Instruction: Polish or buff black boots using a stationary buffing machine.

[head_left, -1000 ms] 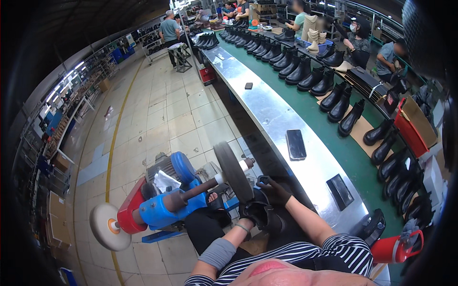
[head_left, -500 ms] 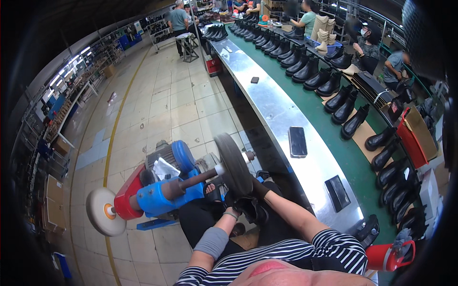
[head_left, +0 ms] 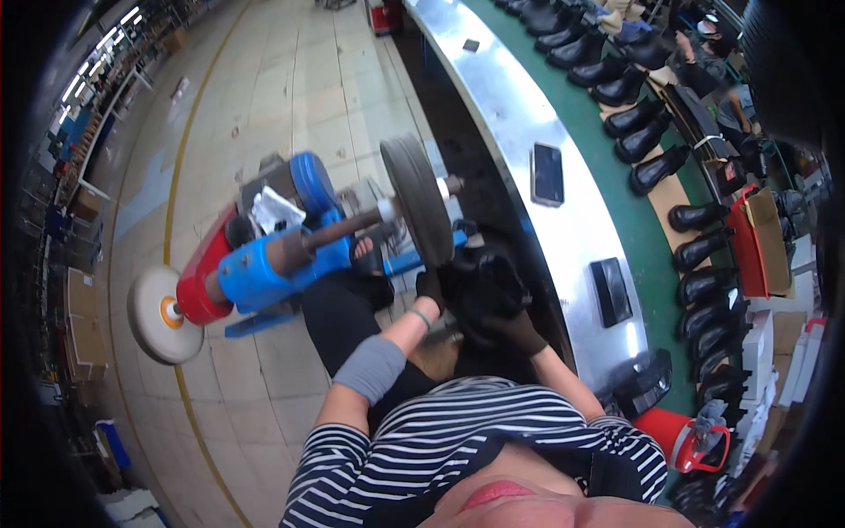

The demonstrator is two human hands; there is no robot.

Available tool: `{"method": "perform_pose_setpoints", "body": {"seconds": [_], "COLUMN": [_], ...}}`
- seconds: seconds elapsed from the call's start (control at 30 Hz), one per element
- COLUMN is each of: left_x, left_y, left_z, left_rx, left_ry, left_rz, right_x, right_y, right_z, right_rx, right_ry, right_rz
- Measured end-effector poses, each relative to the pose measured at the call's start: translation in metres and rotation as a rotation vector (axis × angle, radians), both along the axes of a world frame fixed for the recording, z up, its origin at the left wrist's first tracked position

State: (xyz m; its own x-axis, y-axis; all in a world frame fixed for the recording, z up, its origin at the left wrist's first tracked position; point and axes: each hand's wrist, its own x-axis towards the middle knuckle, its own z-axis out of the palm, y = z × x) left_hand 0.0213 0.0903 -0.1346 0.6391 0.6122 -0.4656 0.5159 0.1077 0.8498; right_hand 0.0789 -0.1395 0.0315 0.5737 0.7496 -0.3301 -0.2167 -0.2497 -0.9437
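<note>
When held low near the knees, boot point(head_left: 488, 286): black, just right of and below the dark wheel point(head_left: 412, 198); cannot tell whether touching it.
Left hand point(head_left: 429, 286): in a dark glove, close under the dark wheel, at the left side of the boot; fingers lost against the black, cannot tell how wide.
Right hand point(head_left: 519, 333): also in a dark glove, on the near right side of the boot, fingers curled round it.
Machine point(head_left: 260, 268): blue and red, left of the boot, with the dark wheel at one end and a pale wheel point(head_left: 150, 308) at the other.
Steel table point(head_left: 502, 106): to the right, bearing a phone point(head_left: 547, 174) and a flat black case point(head_left: 611, 292), well apart from each other.
Green belt point(head_left: 607, 189): beyond the steel table, lined with black boots point(head_left: 656, 167).
Cup point(head_left: 666, 431): red, with a handle, at the near end of the steel table.
</note>
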Motion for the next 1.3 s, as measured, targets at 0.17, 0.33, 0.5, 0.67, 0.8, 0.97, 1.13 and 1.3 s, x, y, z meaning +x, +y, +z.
{"method": "perform_pose_setpoints", "body": {"seconds": [0.17, 0.33, 0.5, 0.67, 0.8, 0.97, 1.13, 1.3], "left_x": [0.026, 0.035, 0.01, 0.003, 0.001, 0.015, 0.003, 0.003], "left_y": [0.006, 0.011, -0.012, -0.042, -0.009, -0.009, -0.014, -0.016], "left_z": [0.065, 0.101, 0.088, 0.115, 0.031, 0.038, 0.047, 0.06], "left_rx": [-1.195, -1.251, -1.291, -1.369, -0.792, -1.118, -0.744, -0.441], "left_ry": [-0.825, -0.808, -0.945, -1.094, -0.849, -0.864, -0.785, -0.663], "left_rz": [0.482, 0.596, 0.392, 0.21, 0.131, 0.143, 0.224, 0.342], "right_x": [0.026, 0.035, 0.024, 0.019, 0.021, 0.024, 0.012, -0.006], "right_y": [0.023, 0.048, -0.002, 0.001, 0.058, 0.105, 0.083, 0.028], "right_z": [0.0, -0.002, 0.025, 0.116, 0.123, 0.085, 0.078, 0.111], "right_rx": [0.236, 0.303, 0.088, 0.0, -0.245, -0.356, -0.217, -0.199], "right_ry": [0.845, 0.83, 0.242, -0.324, -0.996, -1.189, -1.181, -1.129], "right_rz": [-0.304, -0.175, 0.075, 0.273, 0.721, 0.907, 0.815, 0.684]}}
